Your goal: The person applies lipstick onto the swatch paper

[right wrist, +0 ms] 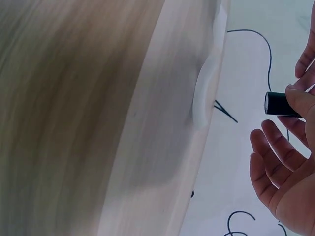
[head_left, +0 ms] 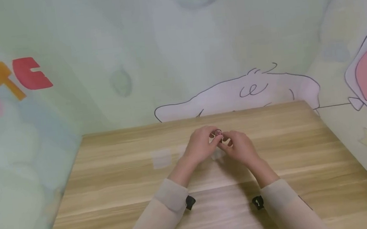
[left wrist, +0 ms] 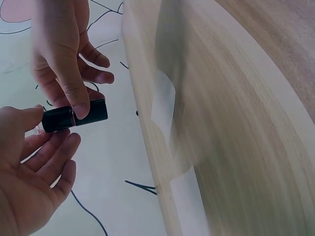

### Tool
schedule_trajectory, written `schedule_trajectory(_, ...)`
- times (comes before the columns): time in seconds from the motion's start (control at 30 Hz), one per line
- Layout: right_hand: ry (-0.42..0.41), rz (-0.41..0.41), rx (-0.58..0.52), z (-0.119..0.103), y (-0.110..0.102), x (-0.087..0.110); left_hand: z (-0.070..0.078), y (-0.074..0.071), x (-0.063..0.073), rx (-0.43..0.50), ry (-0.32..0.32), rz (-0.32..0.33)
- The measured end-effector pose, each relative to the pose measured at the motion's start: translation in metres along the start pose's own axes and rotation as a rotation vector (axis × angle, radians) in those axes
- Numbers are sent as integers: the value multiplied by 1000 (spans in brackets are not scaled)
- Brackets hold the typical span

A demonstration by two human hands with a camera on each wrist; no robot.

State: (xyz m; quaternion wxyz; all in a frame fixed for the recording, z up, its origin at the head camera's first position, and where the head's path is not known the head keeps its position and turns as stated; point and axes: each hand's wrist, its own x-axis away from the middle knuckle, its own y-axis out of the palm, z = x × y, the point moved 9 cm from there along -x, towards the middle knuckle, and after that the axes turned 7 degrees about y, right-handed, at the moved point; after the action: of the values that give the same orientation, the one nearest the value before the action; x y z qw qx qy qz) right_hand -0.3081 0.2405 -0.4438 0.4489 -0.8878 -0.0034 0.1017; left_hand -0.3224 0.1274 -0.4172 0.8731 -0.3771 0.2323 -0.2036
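A small black tube (left wrist: 59, 119) with a thin reddish line round its middle and a clear end is held above the table between both hands. My left hand (head_left: 201, 142) pinches the clear end between thumb and fingers; its other fingers lie loosely bent in the left wrist view. From the other side, my right hand (head_left: 241, 146) grips the opposite black end with thumb and forefinger. In the right wrist view, the flat end of the black tube (right wrist: 275, 103) sticks out past the right thumb. In the head view the fingers cover most of the tube.
The wood-grain table (head_left: 112, 202) lies beneath the hands, its far edge against a painted wall (head_left: 123, 35). Pale square pieces (head_left: 161, 158) lie in a row on the table, partly hidden by the arms. A black strap piece (head_left: 190, 202) shows at the left cuff.
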Motion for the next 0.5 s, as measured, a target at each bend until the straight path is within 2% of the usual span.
schedule_trajectory(0.37,-84,17,-67,-28,7,2,-1,-27,21,4,-1,40)
schedule_trajectory(0.5,-102,16,-80,-40,9,3,-4,-36,29,25,-28,55)
